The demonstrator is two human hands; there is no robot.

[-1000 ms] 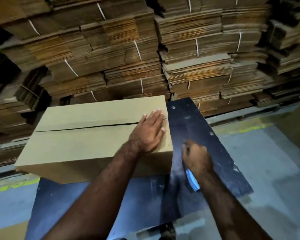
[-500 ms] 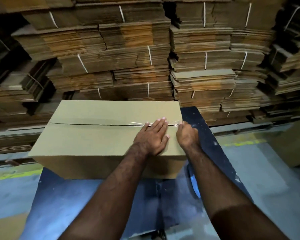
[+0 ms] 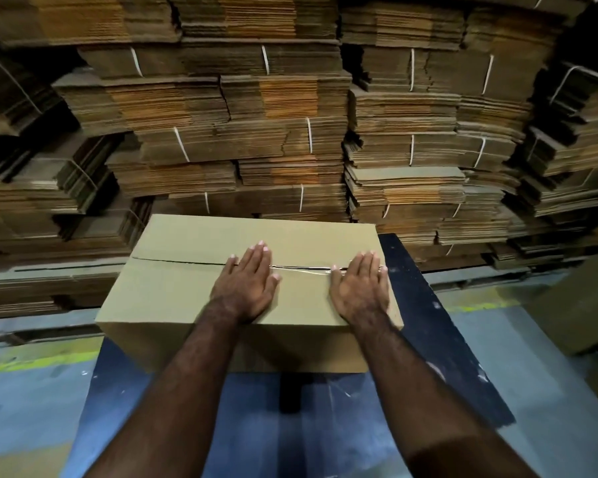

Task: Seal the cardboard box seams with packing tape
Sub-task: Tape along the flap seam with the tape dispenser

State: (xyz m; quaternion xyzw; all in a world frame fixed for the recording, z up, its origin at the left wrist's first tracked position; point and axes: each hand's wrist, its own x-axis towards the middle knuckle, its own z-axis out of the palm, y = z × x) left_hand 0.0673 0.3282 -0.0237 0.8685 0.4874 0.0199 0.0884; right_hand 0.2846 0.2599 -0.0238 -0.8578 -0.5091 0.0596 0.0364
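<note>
Box [image 3: 194,288] rests on a dark blue table [image 3: 439,326], top flaps closed, centre seam [image 3: 180,261] running left to right. Both hands lie flat on the box top, palms down, fingers extended and close together, grasping nothing. The left hand [image 3: 247,282] is near the middle of the seam, fingertips reaching across it onto the far flap, heel of the palm at the near top edge. The right hand [image 3: 361,286] is at the right end of the seam, just inside the right edge of the box, fingertips at the seam line. Between the two hands a strip of clear tape [image 3: 301,269] covers the seam and shows as a glossy, slightly wrinkled band. To the left of the left hand the seam is a bare dark gap. Both forearms extend from the near edge of the view over the table. Behind the box, bundles of flattened cardboard [image 3: 290,139] tied with white string stand stacked high. The floor [image 3: 32,401] beside the table is grey with a yellow line [image 3: 35,357].
</note>
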